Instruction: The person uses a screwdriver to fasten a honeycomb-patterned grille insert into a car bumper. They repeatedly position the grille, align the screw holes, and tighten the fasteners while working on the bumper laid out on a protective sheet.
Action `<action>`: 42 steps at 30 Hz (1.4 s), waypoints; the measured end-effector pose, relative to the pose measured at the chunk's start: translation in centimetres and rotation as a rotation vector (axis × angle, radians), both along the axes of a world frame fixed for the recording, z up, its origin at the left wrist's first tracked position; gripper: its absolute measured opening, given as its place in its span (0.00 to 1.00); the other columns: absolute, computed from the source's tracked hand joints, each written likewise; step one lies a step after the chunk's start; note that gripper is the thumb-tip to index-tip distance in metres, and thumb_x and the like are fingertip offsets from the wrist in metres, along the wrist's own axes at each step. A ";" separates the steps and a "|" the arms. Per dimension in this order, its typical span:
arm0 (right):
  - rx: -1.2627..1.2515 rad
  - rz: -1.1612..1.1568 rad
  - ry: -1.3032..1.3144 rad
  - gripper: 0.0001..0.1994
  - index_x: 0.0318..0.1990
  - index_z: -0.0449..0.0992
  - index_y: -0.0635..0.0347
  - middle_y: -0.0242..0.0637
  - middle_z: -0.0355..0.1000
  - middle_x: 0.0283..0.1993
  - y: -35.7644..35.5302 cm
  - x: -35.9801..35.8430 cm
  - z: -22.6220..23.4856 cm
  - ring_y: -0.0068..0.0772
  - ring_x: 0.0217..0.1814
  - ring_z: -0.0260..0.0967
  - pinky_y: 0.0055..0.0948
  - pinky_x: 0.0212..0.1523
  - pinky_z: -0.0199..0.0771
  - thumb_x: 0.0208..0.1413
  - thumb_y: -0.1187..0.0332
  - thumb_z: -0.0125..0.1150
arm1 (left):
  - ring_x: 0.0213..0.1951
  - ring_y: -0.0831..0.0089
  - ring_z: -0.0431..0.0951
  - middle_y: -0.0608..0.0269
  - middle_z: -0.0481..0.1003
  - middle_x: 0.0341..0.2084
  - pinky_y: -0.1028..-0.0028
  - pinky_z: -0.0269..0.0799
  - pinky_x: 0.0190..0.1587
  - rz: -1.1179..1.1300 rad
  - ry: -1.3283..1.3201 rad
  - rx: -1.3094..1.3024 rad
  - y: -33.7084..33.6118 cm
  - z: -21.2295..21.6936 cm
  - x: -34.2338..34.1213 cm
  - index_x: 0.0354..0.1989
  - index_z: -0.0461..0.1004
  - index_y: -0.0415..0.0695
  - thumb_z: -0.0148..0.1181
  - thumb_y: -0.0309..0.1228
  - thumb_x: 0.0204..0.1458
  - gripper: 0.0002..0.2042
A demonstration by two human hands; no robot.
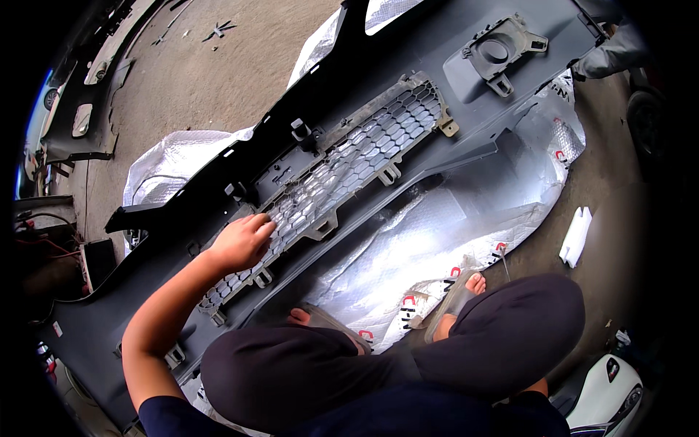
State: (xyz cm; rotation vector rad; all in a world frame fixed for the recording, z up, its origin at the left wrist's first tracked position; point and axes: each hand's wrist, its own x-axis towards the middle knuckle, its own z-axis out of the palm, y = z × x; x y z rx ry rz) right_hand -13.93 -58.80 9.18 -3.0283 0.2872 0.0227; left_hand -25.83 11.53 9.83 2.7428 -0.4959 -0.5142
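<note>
A dark grey car bumper cover lies inside-up in front of me, slanting from lower left to upper right. Along its middle runs a long honeycomb mesh grille with clip tabs on its edges. My left hand rests on the grille's left part, its fingers curled over the mesh. Beside the grille's far edge stand small black sensor holders. A fog-lamp bezel with a round hole sits at the bumper's right end. Of my right arm only a bit of skin shows beyond my right knee; the hand is hidden.
Silver bubble foil lies beneath the bumper and my sandalled feet. A white strip is on the floor at right. Another bumper part stands at far left. A white scooter body is at lower right; a tyre is at far right.
</note>
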 end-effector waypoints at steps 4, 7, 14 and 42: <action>0.031 -0.071 0.018 0.12 0.43 0.74 0.60 0.48 0.75 0.42 -1.1 -1.2 -4.9 0.55 0.42 0.73 0.46 0.42 0.72 0.50 0.72 0.62 | 0.59 0.47 0.68 0.42 0.65 0.59 0.58 0.68 0.60 -0.130 -0.112 -0.098 -8.3 -5.3 13.1 0.59 0.64 0.37 0.58 0.31 0.55 0.23; 0.123 -0.086 -0.083 0.11 0.40 0.73 0.61 0.48 0.74 0.40 -1.2 -2.5 -8.2 0.55 0.40 0.73 0.45 0.41 0.72 0.48 0.73 0.63 | 0.70 0.43 0.52 0.34 0.53 0.67 0.56 0.48 0.71 0.135 -0.298 0.034 -14.0 -9.5 21.6 0.68 0.52 0.31 0.57 0.54 0.55 0.43; 0.274 0.083 -0.166 0.08 0.35 0.71 0.64 0.46 0.72 0.36 -3.8 2.8 -9.6 0.54 0.37 0.72 0.44 0.39 0.72 0.45 0.78 0.61 | 0.73 0.36 0.35 0.33 0.38 0.72 0.36 0.31 0.69 0.427 -0.095 0.236 -23.3 -13.9 35.3 0.72 0.42 0.31 0.45 0.82 0.37 0.67; 0.454 0.255 -0.034 0.09 0.31 0.69 0.67 0.47 0.71 0.35 -8.9 12.4 -6.4 0.45 0.36 0.72 0.36 0.39 0.73 0.43 0.82 0.63 | 0.74 0.39 0.33 0.36 0.38 0.73 0.38 0.30 0.70 0.441 -0.002 0.344 -24.1 -14.4 35.4 0.73 0.42 0.36 0.47 0.79 0.38 0.64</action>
